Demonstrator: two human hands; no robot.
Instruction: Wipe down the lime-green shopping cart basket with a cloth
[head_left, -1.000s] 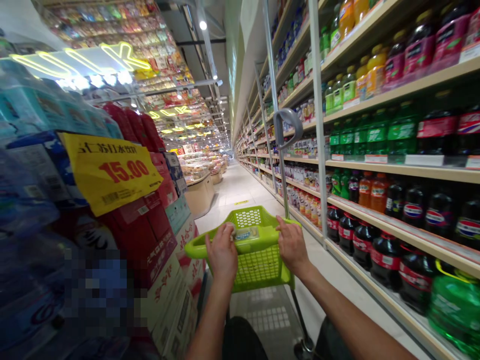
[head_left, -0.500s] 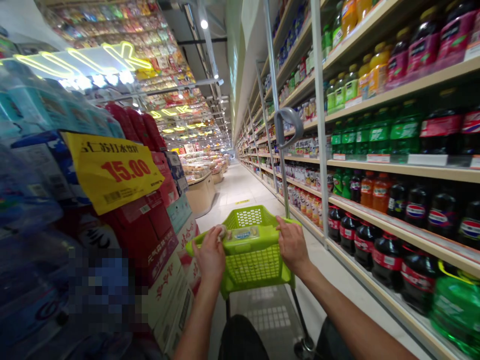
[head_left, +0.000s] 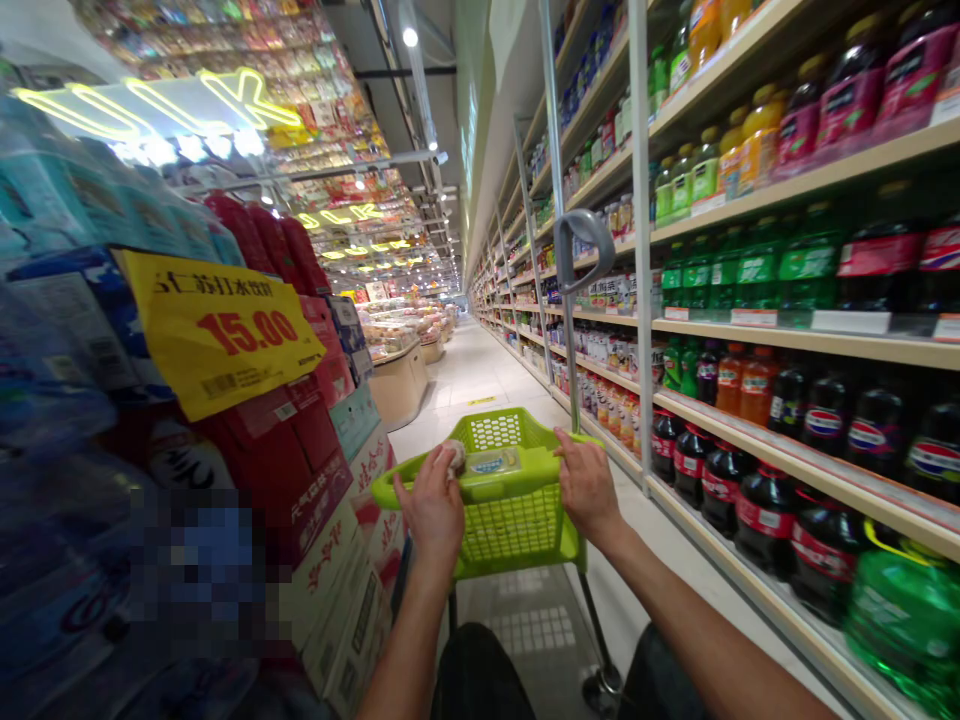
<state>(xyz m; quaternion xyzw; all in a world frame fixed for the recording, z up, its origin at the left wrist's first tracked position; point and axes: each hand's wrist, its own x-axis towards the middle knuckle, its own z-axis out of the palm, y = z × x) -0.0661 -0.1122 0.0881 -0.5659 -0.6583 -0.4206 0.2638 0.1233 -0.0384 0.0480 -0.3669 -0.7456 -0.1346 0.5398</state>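
Observation:
A lime-green shopping cart (head_left: 517,535) with a lattice basket stands in front of me, its wheels on the floor. My left hand (head_left: 435,515) curls over the left part of its handle. Beside those fingertips is a small pale crumpled thing (head_left: 456,457) whose kind I cannot make out; whether it is gripped is unclear. On the handle's right end, my right hand (head_left: 589,490) is closed round the green plastic. Between both hands lies a clear-covered label panel (head_left: 493,462) on the handle. My palms and some fingertips are hidden.
At right, shelves hold cola bottles (head_left: 765,500) and other drinks. A metal pole with a grey loop (head_left: 583,250) rises at the cart's right. Stacked drink cartons (head_left: 322,500) and a yellow price sign (head_left: 232,330) stand close at left. A tiled aisle (head_left: 480,360) runs ahead.
My left hand has shifted slightly right along the handle, together with the pale thing. My right hand keeps its place. The view has moved a little, with the cart still ahead.

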